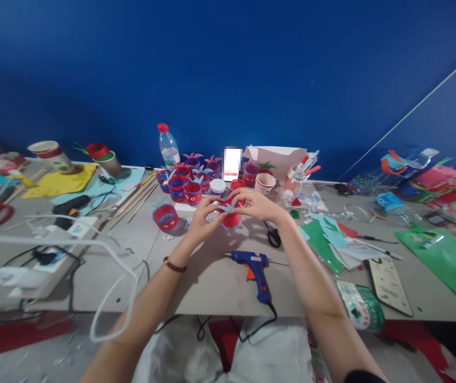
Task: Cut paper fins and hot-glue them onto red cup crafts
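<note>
My left hand [206,219] and my right hand [257,205] meet over the middle of the table, fingers closed at the rim of a small red paper cup [232,221]. A light blue leaf-shaped paper piece [228,208] shows at that rim between my fingertips. Left of my hands stands another red cup with a blue rim [165,218]. Behind them sit several similar cups with eyes and paper leaves, among them a red cup [193,193]. Nearer my body lies a blue glue gun [254,259] with an orange trigger. My fingers partly hide the cup.
Black scissors [273,236] lie beside my right forearm. A power strip [58,255] with loose cables is at left, near wooden sticks [134,198]. A bottle [168,149], a lit phone [232,164] and white cups [265,182] stand behind. Coloured paper [323,244] lies at right.
</note>
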### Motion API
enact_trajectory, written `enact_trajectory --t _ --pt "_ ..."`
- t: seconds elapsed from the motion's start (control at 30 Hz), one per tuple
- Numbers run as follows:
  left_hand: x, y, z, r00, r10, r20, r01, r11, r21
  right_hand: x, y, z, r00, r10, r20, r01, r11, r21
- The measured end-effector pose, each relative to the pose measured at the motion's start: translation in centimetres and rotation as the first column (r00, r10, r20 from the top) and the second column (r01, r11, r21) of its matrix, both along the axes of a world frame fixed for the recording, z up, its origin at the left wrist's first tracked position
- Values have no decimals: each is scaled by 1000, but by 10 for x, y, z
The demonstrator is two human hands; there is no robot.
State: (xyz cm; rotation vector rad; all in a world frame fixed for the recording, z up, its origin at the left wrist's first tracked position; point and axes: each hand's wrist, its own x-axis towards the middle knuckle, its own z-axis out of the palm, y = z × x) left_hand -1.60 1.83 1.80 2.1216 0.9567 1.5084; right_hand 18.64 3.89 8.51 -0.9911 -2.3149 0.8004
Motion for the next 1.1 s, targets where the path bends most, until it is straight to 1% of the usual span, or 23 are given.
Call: enact_trajectory --t 0.2,0.47,0.6,0.73,0.8,0.93,1.1 --pt "0 0 0 1000 -25 8 25 1000 -15 -2 0 1 1000 11 -3 -11 1000 -9" --pt "2 -3 2 1000 -13 -13 12 999 -50 -3 4 -5 998 66 -19 -65 997 27" --pt "1 -1 0 1000 -15 -11 14 999 -36 -3 3 -4 998 58 -26 -58 998 28" --pt "-2 2 0 999 -35 -11 35 999 2 -4 2 -2 999 35 -24 -35 999 0" --pt "-2 3 -1 1000 -26 -12 26 1000 2 -4 2 -2 999 26 -18 -26 1000 -10" --pt "-2 4 -3 999 -12 -33 11 1000 -25 -5 2 -3 1000 20 -10 -20 1000 -19" --pt "-1 7 -7 999 -33 31 36 994 -101 -4 1 -3 1000 21 19 -21 1000 -3"
